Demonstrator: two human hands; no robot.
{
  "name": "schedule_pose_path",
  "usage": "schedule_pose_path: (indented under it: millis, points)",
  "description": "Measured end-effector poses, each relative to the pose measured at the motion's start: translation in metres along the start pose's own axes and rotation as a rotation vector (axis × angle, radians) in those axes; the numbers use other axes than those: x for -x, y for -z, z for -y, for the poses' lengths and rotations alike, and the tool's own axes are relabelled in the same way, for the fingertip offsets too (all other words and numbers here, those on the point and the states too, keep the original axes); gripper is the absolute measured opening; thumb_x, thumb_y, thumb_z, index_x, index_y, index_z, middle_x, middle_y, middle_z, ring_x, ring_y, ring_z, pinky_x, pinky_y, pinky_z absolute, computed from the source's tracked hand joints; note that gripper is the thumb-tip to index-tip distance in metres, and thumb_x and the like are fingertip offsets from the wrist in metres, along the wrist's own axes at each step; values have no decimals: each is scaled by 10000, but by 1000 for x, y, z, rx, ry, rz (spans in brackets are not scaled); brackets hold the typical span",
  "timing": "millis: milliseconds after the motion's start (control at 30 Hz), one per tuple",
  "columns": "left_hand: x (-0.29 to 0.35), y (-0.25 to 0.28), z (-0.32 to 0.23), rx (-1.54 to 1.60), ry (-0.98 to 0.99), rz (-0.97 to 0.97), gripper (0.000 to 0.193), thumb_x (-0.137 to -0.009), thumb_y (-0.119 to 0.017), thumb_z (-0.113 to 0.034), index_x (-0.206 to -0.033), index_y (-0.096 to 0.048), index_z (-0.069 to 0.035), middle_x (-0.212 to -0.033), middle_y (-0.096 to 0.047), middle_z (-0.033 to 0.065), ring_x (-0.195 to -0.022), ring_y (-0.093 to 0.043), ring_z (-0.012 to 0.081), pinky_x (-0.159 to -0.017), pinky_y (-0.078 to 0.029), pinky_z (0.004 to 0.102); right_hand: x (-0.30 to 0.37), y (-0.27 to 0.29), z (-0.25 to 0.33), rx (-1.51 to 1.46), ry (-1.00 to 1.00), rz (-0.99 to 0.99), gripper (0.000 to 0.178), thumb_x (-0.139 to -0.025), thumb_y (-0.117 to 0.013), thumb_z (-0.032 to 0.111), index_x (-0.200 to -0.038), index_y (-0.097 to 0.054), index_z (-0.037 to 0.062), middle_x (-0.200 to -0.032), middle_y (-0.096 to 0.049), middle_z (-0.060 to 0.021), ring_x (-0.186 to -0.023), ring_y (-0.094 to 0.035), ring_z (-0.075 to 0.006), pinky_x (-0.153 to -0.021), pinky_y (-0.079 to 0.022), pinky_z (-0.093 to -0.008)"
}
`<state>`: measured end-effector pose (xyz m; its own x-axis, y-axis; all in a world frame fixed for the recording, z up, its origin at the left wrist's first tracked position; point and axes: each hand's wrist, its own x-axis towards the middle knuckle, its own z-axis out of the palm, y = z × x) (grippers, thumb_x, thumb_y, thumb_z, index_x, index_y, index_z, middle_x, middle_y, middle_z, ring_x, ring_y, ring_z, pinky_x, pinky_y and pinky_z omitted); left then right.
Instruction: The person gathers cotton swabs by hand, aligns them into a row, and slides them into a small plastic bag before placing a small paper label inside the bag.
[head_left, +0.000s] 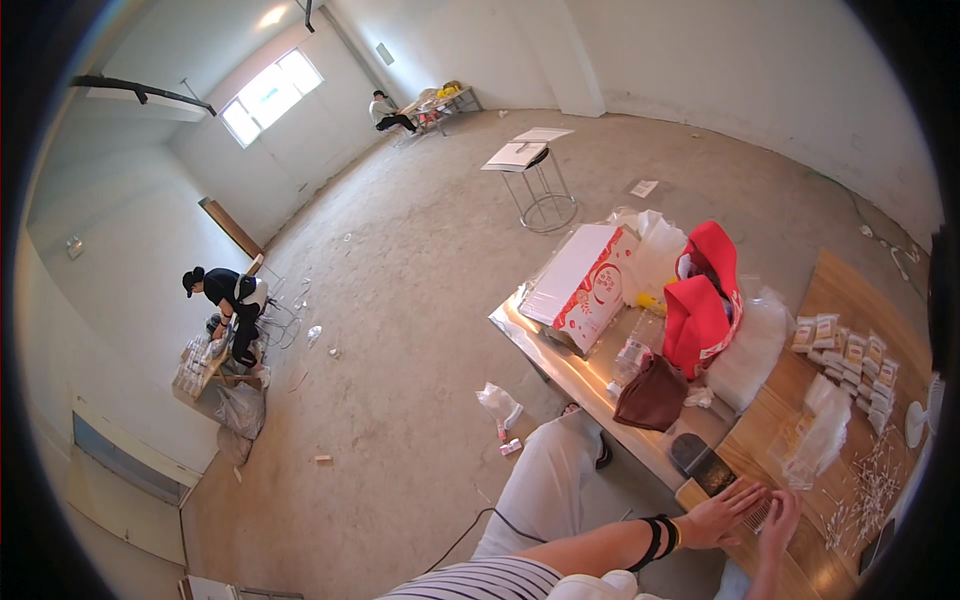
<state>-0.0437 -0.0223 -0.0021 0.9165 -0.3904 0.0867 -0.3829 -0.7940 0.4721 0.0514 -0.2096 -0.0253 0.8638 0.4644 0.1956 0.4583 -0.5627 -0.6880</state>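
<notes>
At the lower right, my left hand (722, 514) lies over the wooden table edge with its fingers stretched out, black bands round the wrist. Close beside it, my right hand (779, 522) rests with its fingers extended, palm side toward the left hand. Between them shows a small ribbed light-brown thing (761, 516), partly covered by the fingers; its kind is unclear. Loose cotton swabs (868, 492) lie scattered to the right. Farther back, small white packs (852, 358) stand stacked. A dark rounded case or tray (702, 462) sits just beyond my left hand.
Clear plastic bags (815, 435) lie on the wooden table. On the adjoining table are a brown pouch (652, 393), a red bag (700, 320) and a white-and-red carton (585, 280). A stool (545, 195) stands on the floor beyond; two people (235, 305) work at other tables.
</notes>
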Motion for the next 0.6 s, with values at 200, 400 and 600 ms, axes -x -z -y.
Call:
schedule_pose_path:
  millis: [200,400,600]
  points:
    - [0,-3,2,32,29,36,1003,-872,-596,-517,-1558,-129,46,-1643,-114,195,-1538,-79,290,-1255,-43,483,26,6,-2,155,25,-99,309,-966,-502,157,-1211,-581,-14,-1267,-557,-213,-1220,-495,-399,-1041,-369,-511]
    - [4,-15,1,12,32,-16,1033,-847,-623,-526,-1558,-137,45,-1643,-123,193,-1539,-79,291,-1254,-42,482,55,-7,7,432,17,-69,524,-1040,-365,314,-1479,-410,32,-1520,-405,-201,-1407,-359,-417,-1163,-265,-524]
    - [-11,-5,-12,116,81,25,927,-803,-652,-556,-1499,-370,-13,-1557,-337,186,-1482,-242,335,-1226,-158,502,75,-9,5,508,-58,-42,574,-997,-426,350,-1469,-389,24,-1520,-383,-235,-1419,-346,-412,-1186,-228,-534]
